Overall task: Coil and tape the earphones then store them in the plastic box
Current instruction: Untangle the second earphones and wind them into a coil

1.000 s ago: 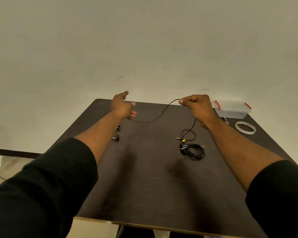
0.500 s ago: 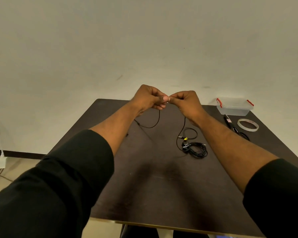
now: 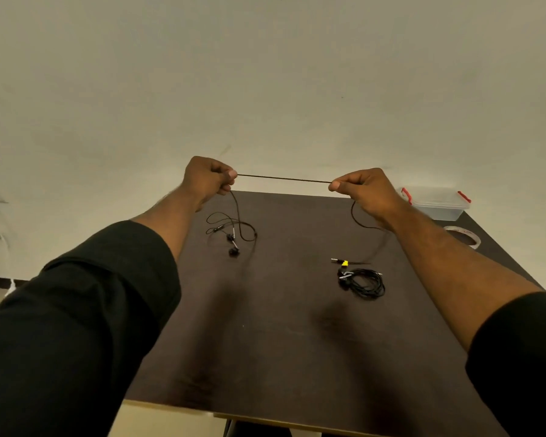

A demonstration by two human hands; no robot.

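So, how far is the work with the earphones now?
One black bundle already lies coiled on the table; whether it is taped, I cannot tell. In hand: the left hand and right hand stretch a second earphone cable straight, its earbuds on the table. Left: coiling it, taping with the tape roll, storing in the closed plastic box.

Dark brown table (image 3: 281, 342). Below left hand's (image 3: 207, 181) pinch: loose earphone cable (image 3: 234, 228) with earbuds lying on top. Below and nearer than right hand's (image 3: 368, 192) pinch: coiled black earphones (image 3: 364, 282), yellow-tagged plug (image 3: 344, 262) just beside. Right of that grip, far corner: clear plastic box (image 3: 435, 203), red clips; tape roll (image 3: 464, 235) near it.
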